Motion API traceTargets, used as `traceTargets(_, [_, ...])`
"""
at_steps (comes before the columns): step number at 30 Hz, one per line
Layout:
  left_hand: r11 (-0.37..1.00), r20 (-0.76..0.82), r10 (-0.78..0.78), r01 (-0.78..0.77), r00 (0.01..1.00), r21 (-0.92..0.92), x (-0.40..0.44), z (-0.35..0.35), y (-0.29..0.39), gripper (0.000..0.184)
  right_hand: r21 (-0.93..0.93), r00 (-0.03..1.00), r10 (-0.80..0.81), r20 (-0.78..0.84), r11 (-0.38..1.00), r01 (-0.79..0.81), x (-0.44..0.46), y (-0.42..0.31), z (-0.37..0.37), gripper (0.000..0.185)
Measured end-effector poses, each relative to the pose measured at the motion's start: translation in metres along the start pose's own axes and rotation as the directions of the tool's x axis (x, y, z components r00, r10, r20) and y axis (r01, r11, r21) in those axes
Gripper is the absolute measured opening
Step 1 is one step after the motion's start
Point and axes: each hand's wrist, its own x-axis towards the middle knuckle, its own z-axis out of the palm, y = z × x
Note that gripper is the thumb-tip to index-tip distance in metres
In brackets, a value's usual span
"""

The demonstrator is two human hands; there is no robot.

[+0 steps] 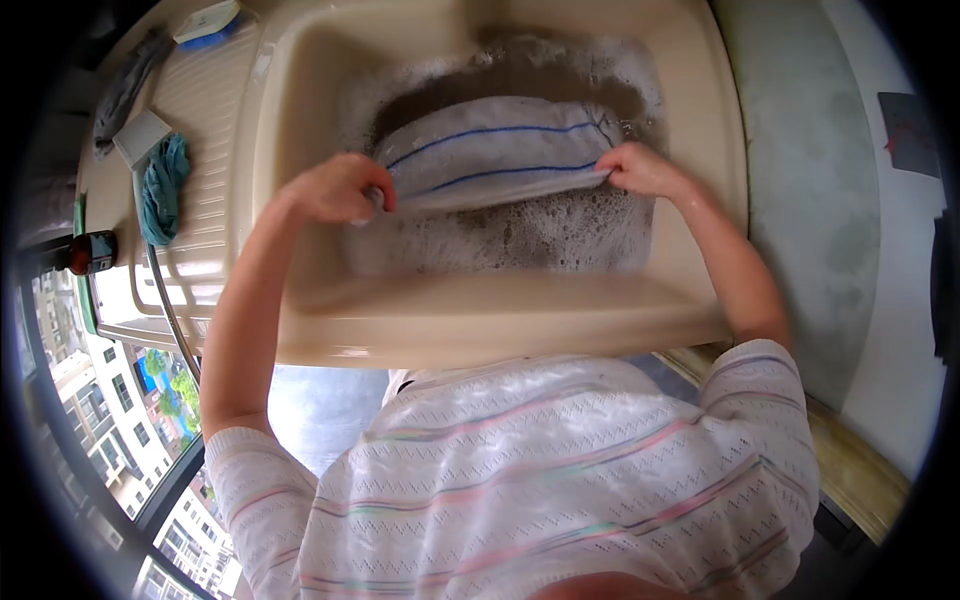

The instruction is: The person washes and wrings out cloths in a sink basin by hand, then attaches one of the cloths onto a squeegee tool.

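Holds one greyish-white, wet-looking cloth (pixel 490 155) spread between both hands, inside the sink (pixel 480 335), against cloudy, foamy water (pixel 530 235). Shows two blue stripes running lengthwise and creases at the right end. Clamps the fingers of the left hand (pixel 345 188) on the cloth's left end and pinches those of the right hand (pixel 640 170) on its right end. Also counts one brush (pixel 207 25) and one teal rag (pixel 165 190) on the ribbed draining board (pixel 205 120), left of the sink. Leaves foamy water between the cloth and the sink's near edge, darker water toward the far edge.
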Motion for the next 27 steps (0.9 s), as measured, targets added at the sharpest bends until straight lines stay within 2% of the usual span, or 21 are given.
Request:
traceTargets(1, [0.999,0.098,0.049,-0.05,0.994,0.01,0.008,0.012,-0.006,0.032,-0.045,0.994,0.058,0.096,0.998,-0.054,0.0,-0.004,0.006,0.023])
traceTargets(2, [0.995,0.193,0.098,-0.103,0.976,0.014,0.013,0.02,-0.01,0.034,0.03,0.995,0.053,0.089,0.998,-0.056,0.002,-0.003,0.004,0.023])
traceTargets(4, [0.998,0.216,-0.035,0.044,0.976,-0.039,0.019,0.005,-0.002,0.038,0.176,0.997,0.045,0.066,0.983,-0.056,0.017,0.003,-0.009,0.025])
traceTargets(5, [0.991,0.231,-0.1,0.117,0.968,-0.063,0.024,-0.002,0.0,0.04,0.122,0.976,0.031,-0.214,0.992,-0.004,0.029,0.011,-0.012,0.029])
traceTargets(6, [0.985,0.015,-0.166,0.167,0.986,-0.048,0.034,-0.007,-0.012,0.042,0.053,0.878,-0.002,-0.478,0.998,0.031,0.047,0.02,-0.011,0.034])
traceTargets(7, [0.975,-0.205,-0.222,0.218,0.953,-0.042,0.047,-0.011,-0.033,0.044,0.008,0.822,-0.038,-0.569,0.999,0.052,0.072,0.035,-0.001,0.038])
traceTargets(8, [0.962,-0.417,-0.262,0.269,0.87,-0.044,0.061,-0.009,-0.05,0.046,-0.039,0.753,-0.078,-0.654,0.997,0.069,0.093,0.045,0.013,0.041])
traceTargets(11, [0.938,-0.458,-0.33,0.236,0.825,-0.252,0.113,0.051,-0.093,0.049,-0.174,0.891,0.032,-0.453,0.977,-0.124,0.111,0.007,0.049,0.051])
traceTargets(12, [0.938,-0.346,-0.32,0.245,0.882,-0.244,0.116,0.053,-0.085,0.049,0.031,0.917,0.073,-0.392,0.997,-0.066,0.112,0.008,0.049,0.053])
traceTargets(14, [0.942,-0.105,-0.277,0.249,0.955,-0.225,0.128,0.054,-0.066,0.05,0.436,0.962,0.118,-0.248,0.9,0.002,0.107,0.02,0.041,0.057])
traceTargets(15, [0.868,-0.098,-0.344,0.276,0.934,-0.413,0.127,0.053,-0.068,0.049,0.532,0.946,0.164,-0.28,0.847,0.011,0.097,0.026,0.031,0.057])
traceTargets(17, [0.624,-0.044,-0.462,0.29,0.886,-0.725,0.121,0.046,-0.073,0.048,0.706,0.905,0.267,-0.332,0.706,0.05,0.076,0.036,0.006,0.057])
traceTargets(18, [0.505,-0.063,-0.529,0.255,0.847,-0.824,0.118,0.046,-0.07,0.061,0.749,0.866,0.349,-0.359,0.661,0.044,0.082,0.039,0.017,0.053])
traceTargets(20, [0.164,-0.017,-0.332,0.04,0.943,-0.986,0.129,0.052,-0.06,0.051,0.818,0.762,0.502,-0.409,0.571,0.062,0.107,0.041,0.042,0.044])
traceTargets(21, [-0.037,-0.026,-0.222,-0.036,0.975,-0.999,0.137,0.056,-0.051,0.046,0.794,0.853,0.441,-0.281,0.605,-0.051,0.119,0.024,0.047,0.041])
traceTargets(22, [-0.146,-0.003,-0.192,-0.031,0.981,-0.989,0.144,0.057,-0.038,0.043,0.749,0.916,0.379,-0.135,0.644,-0.156,0.133,0.001,0.056,0.038])
traceTargets(24, [-0.352,0.051,-0.131,0.001,0.99,-0.936,0.153,0.059,-0.018,0.037,0.675,0.968,0.091,-0.232,0.732,0.093,0.127,-0.066,0.067,0.036])
traceTargets(25, [-0.456,-0.097,0.191,0.001,0.977,-0.89,0.158,0.066,-0.025,0.038,0.22,0.825,-0.164,-0.541,0.919,0.327,0.119,-0.1,0.07,0.037])
traceTargets(26, [-0.549,-0.268,0.471,0.042,0.84,-0.835,0.168,0.078,-0.038,0.039,0.047,0.77,-0.256,-0.584,0.937,0.347,0.105,-0.131,0.073,0.039])
traceTargets(27, [-0.426,-0.444,0.077,-0.373,0.893,-0.824,0.147,0.082,-0.013,0.037,-0.134,0.637,-0.353,-0.685,0.921,0.367,0.088,-0.165,0.075,0.03])
